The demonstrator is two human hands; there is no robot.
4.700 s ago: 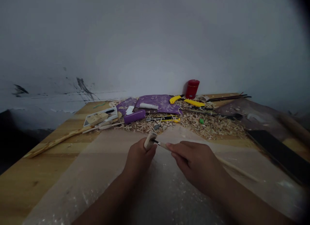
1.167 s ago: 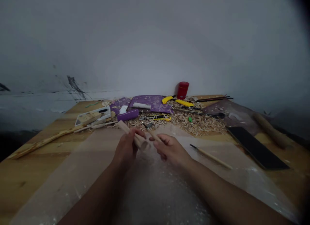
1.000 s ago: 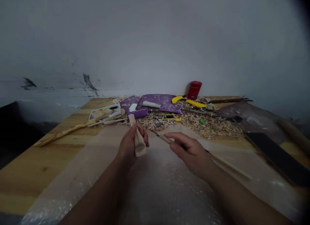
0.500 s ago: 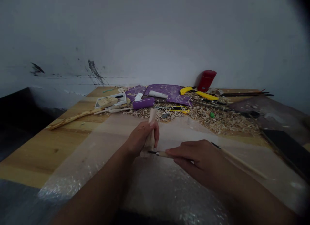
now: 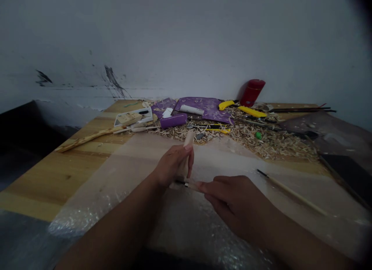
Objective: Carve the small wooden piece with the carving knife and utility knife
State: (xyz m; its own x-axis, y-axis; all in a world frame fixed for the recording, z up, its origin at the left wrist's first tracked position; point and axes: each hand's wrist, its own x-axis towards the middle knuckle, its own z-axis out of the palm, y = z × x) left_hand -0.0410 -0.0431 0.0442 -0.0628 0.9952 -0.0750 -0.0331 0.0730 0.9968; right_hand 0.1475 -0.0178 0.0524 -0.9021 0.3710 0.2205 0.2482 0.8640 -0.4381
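Observation:
My left hand [image 5: 170, 163] is closed around a pale wooden piece [image 5: 189, 138], whose narrow end sticks up past the thumb. Its lower part is mostly covered by the fingers. Closed on the wooden handle of a small carving knife [image 5: 194, 186], my right hand [image 5: 232, 196] lies to the right and a bit lower. The dark blade points left and meets the bottom end of the wood; exactly how its edge sits there is too dim to tell. Beneath both hands spreads a translucent bubble-wrap sheet [image 5: 124, 173].
Wood shavings [image 5: 279, 146] cover the table's back, with yellow cutters [image 5: 251, 111], a purple cylinder [image 5: 173, 121] and a red container [image 5: 252, 92] among them. A thin black-tipped tool [image 5: 293, 193] lies right. At left are a white tray [image 5: 149, 114] and a long stick [image 5: 87, 139].
The view has shifted slightly. Both hands keep their grips; the knife has tilted a little, its blade now across the lower end of the wooden piece.

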